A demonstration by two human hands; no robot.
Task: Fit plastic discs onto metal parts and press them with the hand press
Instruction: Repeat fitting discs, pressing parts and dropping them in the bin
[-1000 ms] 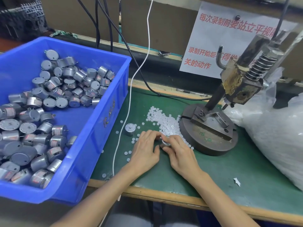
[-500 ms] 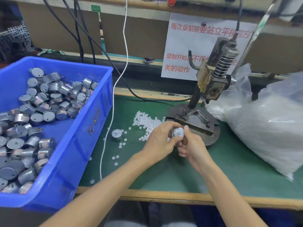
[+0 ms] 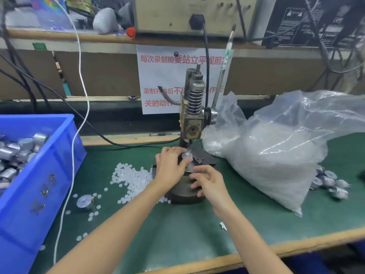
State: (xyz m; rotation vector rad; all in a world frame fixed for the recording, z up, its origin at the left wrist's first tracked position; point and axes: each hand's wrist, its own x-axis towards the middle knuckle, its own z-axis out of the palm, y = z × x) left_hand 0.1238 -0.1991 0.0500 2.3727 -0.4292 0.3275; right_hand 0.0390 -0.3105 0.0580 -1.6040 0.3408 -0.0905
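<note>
My left hand holds a round metal part with a white plastic disc on top, set on the hand press base under the ram. My right hand hovers just in front of the base with relaxed fingers and holds nothing. The hand press stands upright behind, its lever raised to the right. A pile of white plastic discs lies on the green mat left of the base. One loose metal part lies further left.
A blue bin with several metal parts stands at the left. A large clear plastic bag fills the right, with several metal parts beside it. A white cable runs down the mat. The table edge is near.
Both hands carried the metal part with its disc from the mat up to the press base. My right hand has let go and drawn back; the view has tilted upward.
</note>
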